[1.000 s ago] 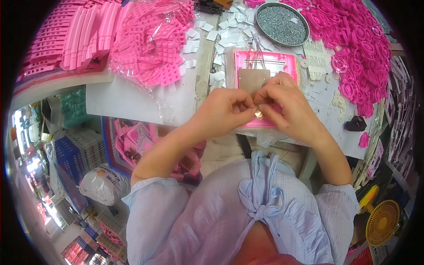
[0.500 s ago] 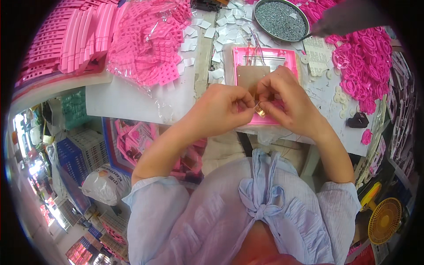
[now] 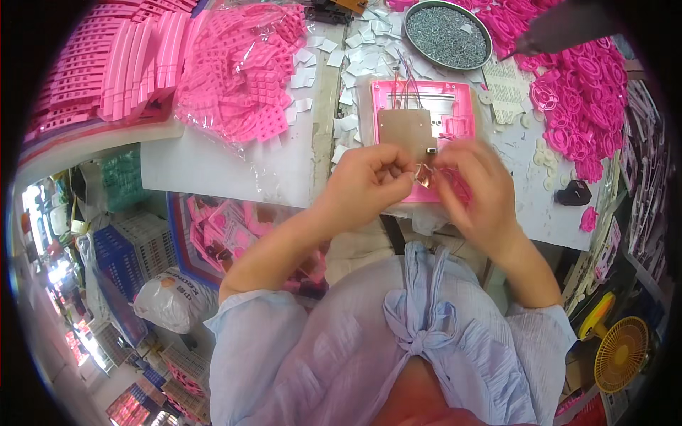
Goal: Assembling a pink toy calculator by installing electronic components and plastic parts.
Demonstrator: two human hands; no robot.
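In front of me lies a pink plastic casing (image 3: 463, 106), with a flat brown board (image 3: 405, 128) inside it and thin wires (image 3: 406, 82) rising from its far end. My left hand (image 3: 371, 181) is closed, thumb and index finger pinching a thin wire beside a small shiny gold-coloured piece (image 3: 423, 176). That piece hangs over the casing's near edge, between my two hands. My right hand (image 3: 483, 188) is just right of it, fingers curled and blurred; whether they grip the wire or the gold piece cannot be seen.
A round tray of small metal screws (image 3: 447, 35) stands beyond the casing, near a dark pointed tool (image 3: 561, 32). White paper pieces (image 3: 355, 67) are scattered left of it. Pink parts lie heaped at left (image 3: 241, 78) and right (image 3: 590, 106); a yellow fan (image 3: 620, 353) is at lower right.
My right hand has shifted right and down, away from my left fingertips, uncovering more of the brown board. My left hand keeps its pinch, and the gold piece now shows between the hands.
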